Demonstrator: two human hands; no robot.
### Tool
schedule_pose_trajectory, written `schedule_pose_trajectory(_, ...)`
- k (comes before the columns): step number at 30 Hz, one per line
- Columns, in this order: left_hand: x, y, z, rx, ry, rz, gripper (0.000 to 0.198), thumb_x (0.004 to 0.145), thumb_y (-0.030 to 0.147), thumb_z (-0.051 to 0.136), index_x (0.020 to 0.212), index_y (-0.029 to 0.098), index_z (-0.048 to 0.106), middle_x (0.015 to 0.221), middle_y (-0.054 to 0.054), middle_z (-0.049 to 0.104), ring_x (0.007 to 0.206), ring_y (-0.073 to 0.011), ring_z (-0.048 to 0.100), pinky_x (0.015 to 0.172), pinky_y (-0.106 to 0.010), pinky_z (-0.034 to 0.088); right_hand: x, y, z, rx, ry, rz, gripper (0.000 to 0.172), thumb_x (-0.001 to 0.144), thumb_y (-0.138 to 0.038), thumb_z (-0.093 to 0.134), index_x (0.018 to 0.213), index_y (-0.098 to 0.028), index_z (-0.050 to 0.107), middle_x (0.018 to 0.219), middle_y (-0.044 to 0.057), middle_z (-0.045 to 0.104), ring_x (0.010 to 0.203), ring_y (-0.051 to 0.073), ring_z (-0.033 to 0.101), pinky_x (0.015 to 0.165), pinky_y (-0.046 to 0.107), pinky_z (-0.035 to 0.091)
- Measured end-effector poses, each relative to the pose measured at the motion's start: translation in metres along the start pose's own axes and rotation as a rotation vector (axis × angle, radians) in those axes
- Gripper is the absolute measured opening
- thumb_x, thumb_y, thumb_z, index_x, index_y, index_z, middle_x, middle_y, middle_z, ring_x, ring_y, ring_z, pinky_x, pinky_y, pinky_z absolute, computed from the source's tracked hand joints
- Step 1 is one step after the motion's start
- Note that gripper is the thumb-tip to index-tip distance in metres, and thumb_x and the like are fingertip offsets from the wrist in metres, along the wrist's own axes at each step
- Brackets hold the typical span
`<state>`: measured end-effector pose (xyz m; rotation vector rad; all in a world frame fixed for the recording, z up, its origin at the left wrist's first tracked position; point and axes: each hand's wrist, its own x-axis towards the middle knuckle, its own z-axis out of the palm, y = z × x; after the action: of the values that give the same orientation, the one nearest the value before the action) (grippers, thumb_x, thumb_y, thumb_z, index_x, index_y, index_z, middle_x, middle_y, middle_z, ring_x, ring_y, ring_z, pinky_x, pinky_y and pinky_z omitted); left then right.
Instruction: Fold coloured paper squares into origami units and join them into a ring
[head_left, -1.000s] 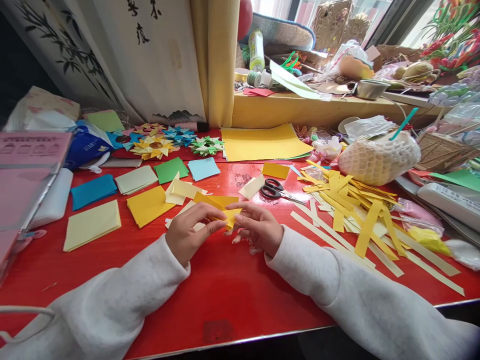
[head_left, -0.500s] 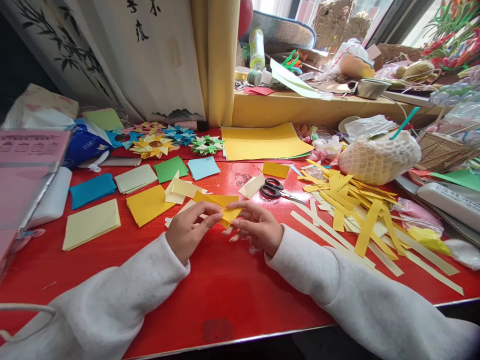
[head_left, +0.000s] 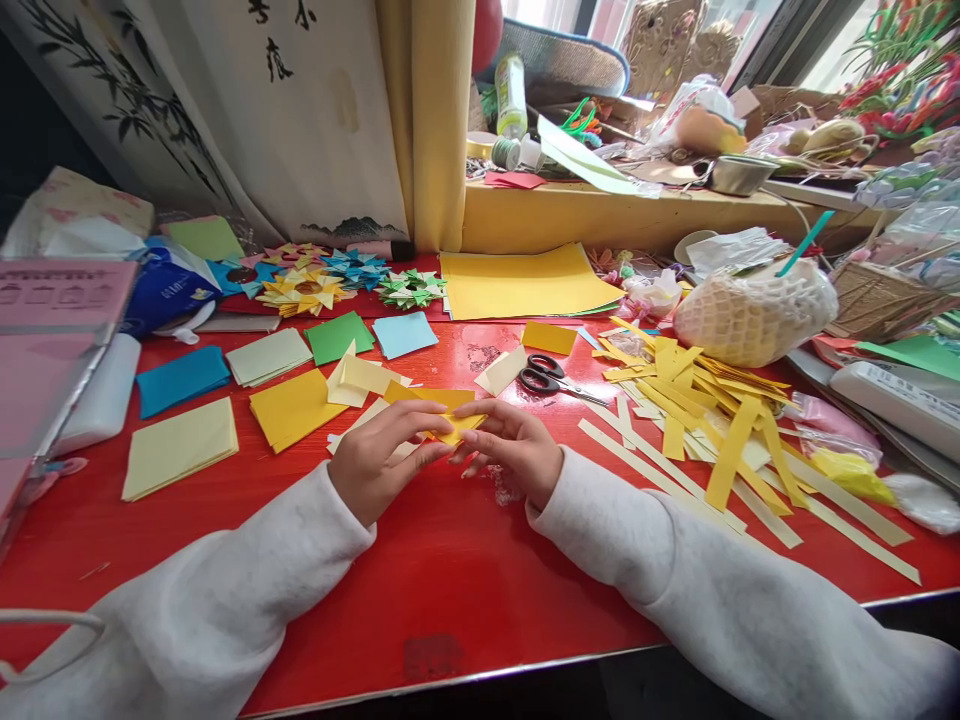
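Note:
A small piece of folded yellow paper (head_left: 459, 427) is held up over the table between my two hands. My left hand (head_left: 384, 455) pinches its left side, thumb below and fingers above. On the opposite side my right hand (head_left: 519, 450) grips the paper with thumb and forefinger, the other fingers curled under. Part of the paper is hidden by the fingers. Just beyond the left hand lie folded cream paper pieces (head_left: 364, 375) and another yellow piece. Black-handled scissors (head_left: 544, 375) rest past the right hand, beside a folded cream piece (head_left: 501, 372).
On the red table (head_left: 442, 560), stacks of yellow (head_left: 294, 408), blue (head_left: 182, 381), cream (head_left: 180, 447) and green paper (head_left: 341, 338) lie left. Cut strips (head_left: 731, 455) pile up right, near a net-wrapped object with a straw (head_left: 754, 310). Folded paper rings (head_left: 306, 291) and yellow sheets (head_left: 529, 280) lie behind.
My left thumb has slid down and left off the front of the folded yellow paper. The paper now sits flatter between the fingers. The right hand has barely moved.

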<state>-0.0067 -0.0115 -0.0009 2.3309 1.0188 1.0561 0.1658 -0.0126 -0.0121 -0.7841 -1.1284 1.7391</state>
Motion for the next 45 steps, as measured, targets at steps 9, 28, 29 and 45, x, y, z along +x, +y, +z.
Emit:
schedule_pose_trajectory(9, 0.0, -0.004, 0.001, -0.102, -0.011, -0.129, 0.011, 0.076, 0.023, 0.05, 0.078, 0.018, 0.059, 0.092, -0.006, 0.06, 0.088, -0.0159, 0.055, 0.076, -0.027, 0.046, 0.001, 0.002, 0.0, -0.068, 0.009, -0.031, 0.018, 0.068, -0.029, 0.059, 0.073, -0.014, 0.049, 0.066, 0.001, 0.06, 0.061, 0.012, 0.06, 0.048, 0.022, 0.051)
schedule_pose_trajectory(28, -0.002, -0.005, 0.002, -0.162, 0.006, -0.136, 0.006, 0.074, 0.015, 0.05, 0.075, 0.016, 0.055, 0.088, -0.006, 0.054, 0.084, -0.0154, 0.053, 0.071, -0.029, 0.048, -0.001, 0.006, 0.002, -0.138, -0.04, -0.086, 0.021, 0.067, -0.031, 0.06, 0.077, -0.018, 0.047, 0.085, 0.003, 0.053, 0.075, 0.014, 0.056, 0.06, 0.029, 0.052)
schedule_pose_trajectory(29, -0.002, -0.004, 0.002, -0.17, 0.006, -0.133, 0.006, 0.074, 0.015, 0.05, 0.075, 0.016, 0.056, 0.088, -0.006, 0.054, 0.085, -0.0155, 0.053, 0.071, -0.029, 0.049, -0.001, 0.005, 0.002, -0.13, -0.035, -0.088, 0.021, 0.066, -0.031, 0.061, 0.076, -0.018, 0.047, 0.086, 0.002, 0.053, 0.073, 0.013, 0.056, 0.061, 0.029, 0.052)
schedule_pose_trajectory(45, 0.0, -0.001, -0.001, -0.093, 0.124, -0.045, 0.003, 0.07, 0.019, 0.057, 0.071, 0.021, 0.058, 0.084, -0.004, 0.055, 0.082, -0.0164, 0.054, 0.072, -0.031, 0.045, -0.001, -0.001, 0.002, -0.136, 0.032, -0.086, 0.02, 0.062, -0.029, 0.064, 0.072, -0.016, 0.054, 0.097, 0.005, 0.05, 0.07, 0.011, 0.057, 0.062, 0.027, 0.05)
